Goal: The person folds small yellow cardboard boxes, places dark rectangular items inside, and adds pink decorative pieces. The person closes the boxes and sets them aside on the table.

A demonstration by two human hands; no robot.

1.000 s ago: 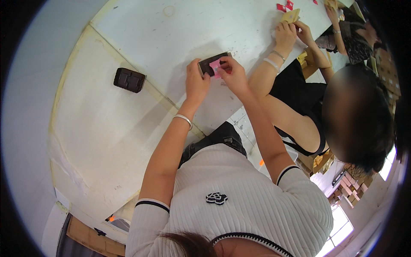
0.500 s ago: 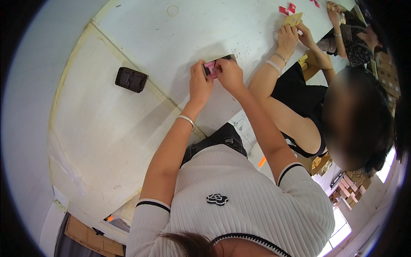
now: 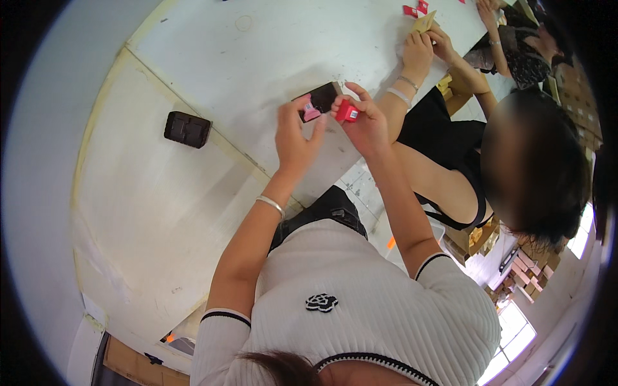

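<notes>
At the table's near edge, my left hand [image 3: 295,143] has its thumb and fingers closed around a small pink piece [image 3: 310,109]. This piece lies over the left end of a black rectangular tray or box [image 3: 324,96]; how it sits there is partly hidden by the fingers. My right hand [image 3: 365,128] is raised just right of the black tray, palm turned partly up. Between its thumb and curled fingers is a small red packet [image 3: 347,112] with a white label.
A second black tray [image 3: 187,129] with moulded compartments lies to the left, by the table seam. On my right, a co-worker holds a yellowish flat piece [image 3: 423,22] beside several red pieces [image 3: 415,9]. Another person works farther off. Cardboard boxes [image 3: 528,270] are stacked behind.
My right hand has drawn back from the black tray and turned over, now showing the red packet. My left hand's thumb has spread lower, and more of the tray is visible.
</notes>
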